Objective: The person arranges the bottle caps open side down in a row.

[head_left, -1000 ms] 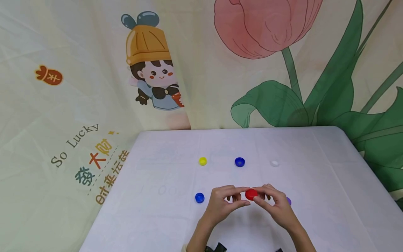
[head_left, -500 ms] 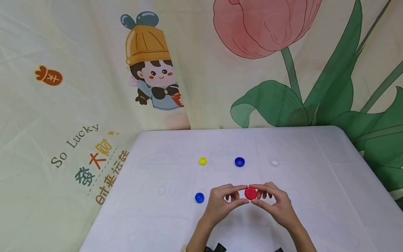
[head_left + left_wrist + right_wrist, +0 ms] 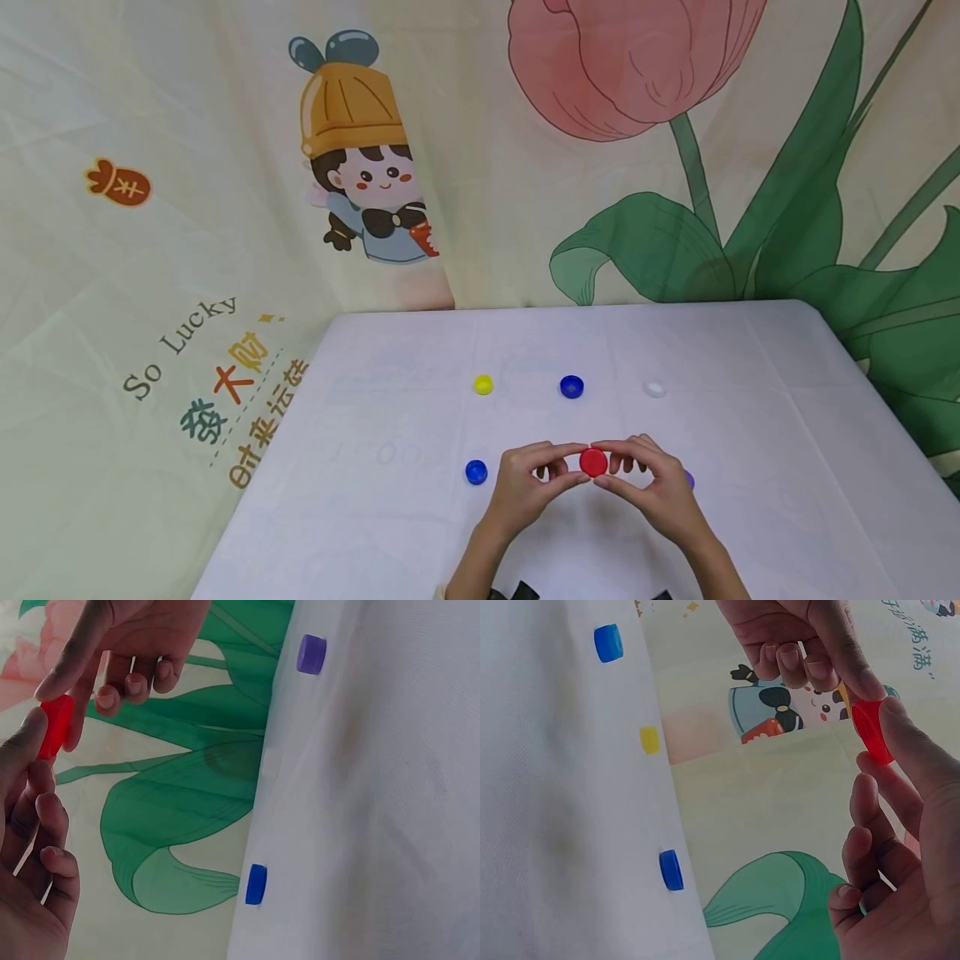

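Note:
A red bottle cap (image 3: 593,462) is held up over the white table between both hands, its flat round face turned toward the head camera. The left hand (image 3: 528,483) pinches it with thumb and index finger at its left edge. From the other side, the right hand (image 3: 660,487) grips it the same way, thumb below and index finger above. Seen edge-on in the right wrist view, the red cap (image 3: 873,733) shows its hollow side. The remaining fingers of both hands are bent and off the cap.
On the white table (image 3: 390,533) lie a yellow cap (image 3: 483,384), a dark blue cap (image 3: 572,387), a whitish ring-like cap (image 3: 655,389) and a blue cap (image 3: 476,472). A purple cap (image 3: 311,655) is partly hidden behind the right hand in the head view. A printed cloth (image 3: 480,167) hangs behind.
The red cap has turned from a tilt to face the head camera and shifted slightly left. The left thumb and index finger have come to its edge. The caps on the table stay put.

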Action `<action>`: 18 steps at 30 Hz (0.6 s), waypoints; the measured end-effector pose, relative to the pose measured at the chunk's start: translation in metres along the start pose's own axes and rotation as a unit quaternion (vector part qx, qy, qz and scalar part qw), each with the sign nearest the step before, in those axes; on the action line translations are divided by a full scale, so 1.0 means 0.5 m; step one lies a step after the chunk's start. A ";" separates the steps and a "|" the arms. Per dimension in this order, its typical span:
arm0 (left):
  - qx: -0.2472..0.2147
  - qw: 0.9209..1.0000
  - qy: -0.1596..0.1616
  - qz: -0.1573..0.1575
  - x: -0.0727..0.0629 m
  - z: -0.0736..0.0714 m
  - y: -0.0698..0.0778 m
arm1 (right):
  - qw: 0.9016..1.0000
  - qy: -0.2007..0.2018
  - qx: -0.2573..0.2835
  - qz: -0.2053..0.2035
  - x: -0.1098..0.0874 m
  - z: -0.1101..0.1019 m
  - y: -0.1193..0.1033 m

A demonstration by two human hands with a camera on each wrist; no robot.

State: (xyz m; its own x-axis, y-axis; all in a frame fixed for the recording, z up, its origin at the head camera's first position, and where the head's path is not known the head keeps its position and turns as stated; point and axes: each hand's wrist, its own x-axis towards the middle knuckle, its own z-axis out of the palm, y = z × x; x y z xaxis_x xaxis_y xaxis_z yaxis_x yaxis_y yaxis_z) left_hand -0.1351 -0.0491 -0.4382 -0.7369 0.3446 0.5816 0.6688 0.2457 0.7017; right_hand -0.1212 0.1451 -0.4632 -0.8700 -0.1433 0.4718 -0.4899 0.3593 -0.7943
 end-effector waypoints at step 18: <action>-0.003 0.999 0.004 -0.047 -0.046 0.039 -0.128 | 0.998 0.027 -0.050 0.023 -0.014 0.054 0.084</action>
State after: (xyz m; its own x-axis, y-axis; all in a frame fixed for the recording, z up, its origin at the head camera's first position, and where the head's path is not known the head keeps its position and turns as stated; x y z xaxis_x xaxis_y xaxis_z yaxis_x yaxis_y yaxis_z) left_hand -0.1590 -0.0551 -0.5048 -0.7966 0.3137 0.5167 0.5966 0.2709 0.7554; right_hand -0.1372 0.1364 -0.5102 -0.8860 -0.0757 0.4575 -0.4389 0.4550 -0.7748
